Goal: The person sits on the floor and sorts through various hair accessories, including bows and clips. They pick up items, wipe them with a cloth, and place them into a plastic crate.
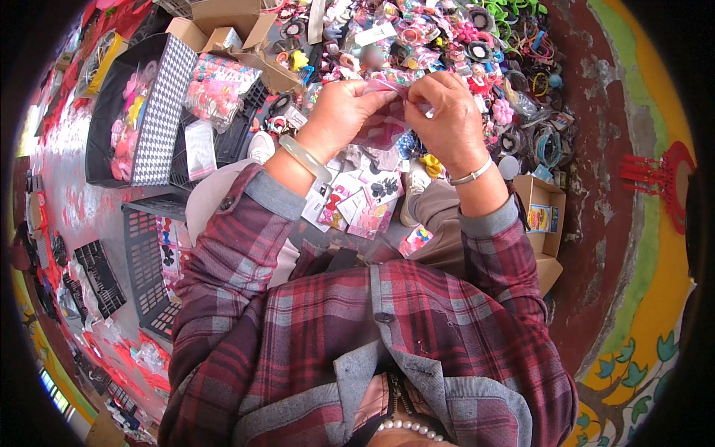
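In front of me, between my two hands, hangs a small see-through pink plastic bag [381,130]. My left hand [335,119] pinches its upper left edge between thumb and fingers. At the upper right edge, my right hand [451,123] is closed with its fingertips on the bag. Whether anything lies inside the bag I cannot make out. Below it, between my feet, several cards with bows and hair clips [372,200] lie overlapping. Just beyond my hands spreads a big heap of hair accessories and small packets [417,37].
At the left stands a houndstooth fabric bin [159,112] with pink items, beside a bag of bows [221,86] on a black crate. A grey plastic crate [145,261] sits nearer me. Cardboard boxes [257,46] [547,190] stand at the back left and right, the latter by a painted wall [648,112].
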A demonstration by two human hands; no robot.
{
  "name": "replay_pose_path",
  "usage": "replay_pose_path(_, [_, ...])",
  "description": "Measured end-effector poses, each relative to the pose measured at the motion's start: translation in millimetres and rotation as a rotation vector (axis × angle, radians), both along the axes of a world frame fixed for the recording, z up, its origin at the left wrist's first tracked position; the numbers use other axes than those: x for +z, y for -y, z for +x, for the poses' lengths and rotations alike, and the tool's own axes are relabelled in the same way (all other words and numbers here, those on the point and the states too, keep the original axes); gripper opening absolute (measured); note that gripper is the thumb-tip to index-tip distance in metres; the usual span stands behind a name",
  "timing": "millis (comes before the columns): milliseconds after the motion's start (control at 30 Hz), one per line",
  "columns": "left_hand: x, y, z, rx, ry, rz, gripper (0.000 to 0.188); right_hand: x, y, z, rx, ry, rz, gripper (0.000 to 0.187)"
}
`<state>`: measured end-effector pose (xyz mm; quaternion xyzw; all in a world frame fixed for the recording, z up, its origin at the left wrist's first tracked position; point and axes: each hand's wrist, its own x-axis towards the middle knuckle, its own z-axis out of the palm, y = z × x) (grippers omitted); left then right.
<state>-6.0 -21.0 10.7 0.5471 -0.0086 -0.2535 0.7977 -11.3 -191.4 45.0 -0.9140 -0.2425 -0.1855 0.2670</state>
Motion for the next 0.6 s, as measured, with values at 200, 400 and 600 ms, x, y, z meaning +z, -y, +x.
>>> replay_pose_path(200, [-7.0, 1.8, 1.5, 0.052, 0.117, 0.127, 0.021, -1.6, -11.7, -3.7, -0.014, 0.175, -0.117, 0.007])
replay_pose_path(400, [-4.1, 4.2, 0.0, 0.051, 0.049, -0.031, 0.021, -6.4, -8.1, -2.9, -0.075, 0.013, 0.023, 0.01])
replay_pose_path(600, [-9.0, 3.2, 1.2, 0.022, 0.131, 0.074, 0.023, -9.9, 1.4, 1.5, -0.053, -0.481, 0.491, 0.018])
